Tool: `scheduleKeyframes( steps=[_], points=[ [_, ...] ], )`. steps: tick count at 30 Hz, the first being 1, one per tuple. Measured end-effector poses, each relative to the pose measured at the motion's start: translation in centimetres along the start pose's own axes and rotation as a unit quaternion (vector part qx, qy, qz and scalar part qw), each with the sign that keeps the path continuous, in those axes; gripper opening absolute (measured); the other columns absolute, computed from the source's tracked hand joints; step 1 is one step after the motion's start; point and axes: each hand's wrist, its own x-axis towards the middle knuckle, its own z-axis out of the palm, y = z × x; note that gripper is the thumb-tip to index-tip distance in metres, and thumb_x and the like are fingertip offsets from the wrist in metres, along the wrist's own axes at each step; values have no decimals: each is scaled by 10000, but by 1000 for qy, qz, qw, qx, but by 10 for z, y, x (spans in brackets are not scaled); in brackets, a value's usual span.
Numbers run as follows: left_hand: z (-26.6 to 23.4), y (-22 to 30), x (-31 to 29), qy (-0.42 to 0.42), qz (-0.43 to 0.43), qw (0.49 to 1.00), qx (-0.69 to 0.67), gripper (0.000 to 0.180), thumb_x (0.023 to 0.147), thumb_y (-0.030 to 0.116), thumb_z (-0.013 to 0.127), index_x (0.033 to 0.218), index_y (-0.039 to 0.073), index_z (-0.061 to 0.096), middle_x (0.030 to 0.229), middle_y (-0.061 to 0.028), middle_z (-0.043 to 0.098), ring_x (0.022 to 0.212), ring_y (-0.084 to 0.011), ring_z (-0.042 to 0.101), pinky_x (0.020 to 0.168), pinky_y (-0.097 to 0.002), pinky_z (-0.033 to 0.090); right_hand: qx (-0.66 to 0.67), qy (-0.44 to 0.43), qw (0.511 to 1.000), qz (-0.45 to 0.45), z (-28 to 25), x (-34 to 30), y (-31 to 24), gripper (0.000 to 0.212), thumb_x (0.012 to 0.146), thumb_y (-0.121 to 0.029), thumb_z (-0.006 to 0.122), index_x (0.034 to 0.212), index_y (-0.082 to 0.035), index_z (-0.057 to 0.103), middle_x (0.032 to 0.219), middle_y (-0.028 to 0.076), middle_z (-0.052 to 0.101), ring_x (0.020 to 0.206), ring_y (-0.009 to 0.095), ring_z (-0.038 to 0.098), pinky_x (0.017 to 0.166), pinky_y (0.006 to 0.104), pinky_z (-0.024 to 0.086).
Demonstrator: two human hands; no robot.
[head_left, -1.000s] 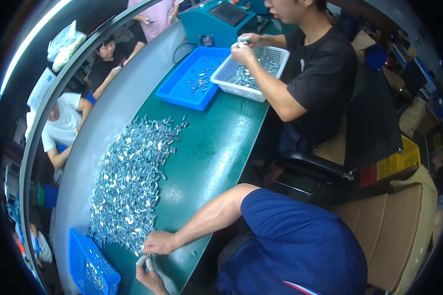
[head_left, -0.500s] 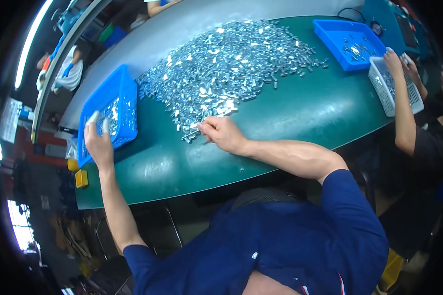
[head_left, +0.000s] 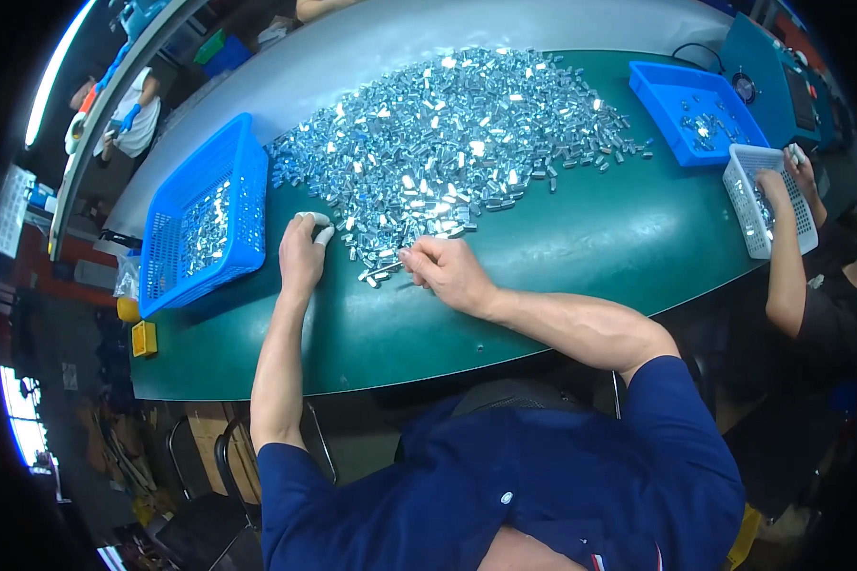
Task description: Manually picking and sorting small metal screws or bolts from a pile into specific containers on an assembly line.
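Observation:
A broad heap of small shiny silver metal pieces [head_left: 448,143] covers the middle of the green table mat [head_left: 562,228]. My right hand [head_left: 448,274] is at the heap's near tip, thumb and fingers pinched together; whatever they hold is too small to make out. To its left, my left hand [head_left: 303,255] hovers beside the heap's left edge, white covers on its fingertips. Thumb and forefinger look slightly apart, with nothing visible between them. A blue perforated basket [head_left: 249,205] holding more metal pieces stands at the left.
Small yellow boxes [head_left: 144,339] sit at the table's left edge. On the right are a blue tray [head_left: 681,128] with scattered pieces and a white basket [head_left: 800,205], where a co-worker's hands [head_left: 779,190] reach in. Another person [head_left: 133,114] stands far left.
My left hand has moved right, from over the blue basket to the heap's edge. My right hand has shifted slightly and stays pinched. The co-worker's hand has lowered into the white basket.

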Motion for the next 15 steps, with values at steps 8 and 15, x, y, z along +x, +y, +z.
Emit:
scheduleKeyframes(
  steps=[8,15],
  points=[
    [-5,60,-49,16,-22,961,-277,182,863,8,785,1026,-5,705,938,-84,720,821,-153,669,764,-291,535,-7,46,999,-2,-4,10,-3,203,1023,-184,637,968,9,674,776,22,660,715,76,586,644,258,474],
    [6,52,-49,13,42,960,-278,231,786,6,832,976,15,700,912,-109,711,795,-247,676,713,-347,539,-31,27,999,36,3,12,4,145,1001,-131,669,992,12,690,839,29,686,737,77,612,653,253,496]
  ],
)
